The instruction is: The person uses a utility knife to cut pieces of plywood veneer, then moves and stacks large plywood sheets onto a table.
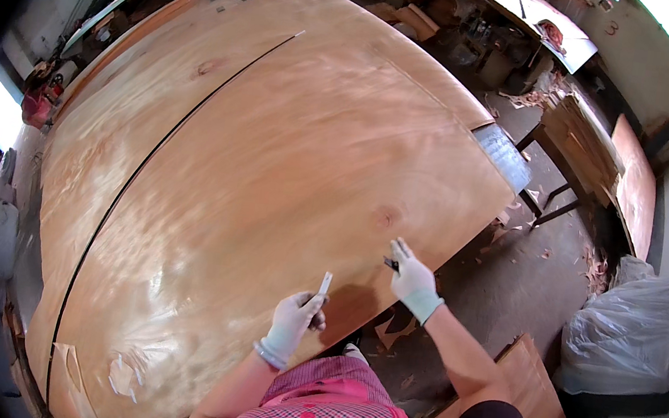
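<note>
A broad sheet of light brown wood veneer lies spread in front of me, with a shiny grain and a few knots. My left hand, in a white glove, is closed around a short flat pale strip-like tool that points up and away. Farther right, near the sheet's right edge, my gloved right hand is closed on a small dark tool, whose exact kind I cannot make out. A long thin black rod runs across the sheet to the left of both hands.
A torn veneer piece lies at the near left. On the right are a wooden stand with stacked veneer, a plastic-wrapped bundle and a leaning board. Veneer scraps litter the floor.
</note>
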